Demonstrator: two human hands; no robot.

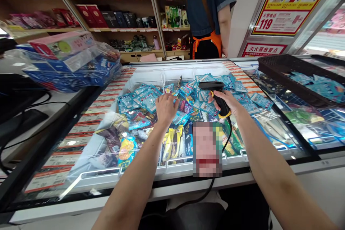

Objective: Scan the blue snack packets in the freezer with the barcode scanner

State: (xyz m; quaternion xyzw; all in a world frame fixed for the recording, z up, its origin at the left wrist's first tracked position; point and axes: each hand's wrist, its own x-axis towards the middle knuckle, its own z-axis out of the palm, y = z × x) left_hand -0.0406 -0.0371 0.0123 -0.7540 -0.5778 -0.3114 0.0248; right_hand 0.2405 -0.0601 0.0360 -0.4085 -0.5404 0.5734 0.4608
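Note:
My right hand (pixel 228 102) is wrapped round the grip of a black and yellow barcode scanner (pixel 224 106), its head pointing left. From the scanner's grip a black cable runs down over the front edge. My left hand (pixel 165 107) is curled palm-down among small blue packets (pixel 147 97); a bit of light blue shows by its thumb, but its fingertips are mostly hidden. More blue packets (pixel 206 106) lie under and around the scanner. They are spread over the glass top of a chest freezer (pixel 107 183), with wrapped ice creams (pixel 172 142) showing below.
Bagged boxes (pixel 72 61) stand at the left, near black cables. A dark basket (pixel 302 75) with blue packets sits at the right. Behind the freezer stands a person in an orange apron (pixel 206 43), before stocked shelves (pixel 115 28). A blurred patch (pixel 207 147) covers something at the front.

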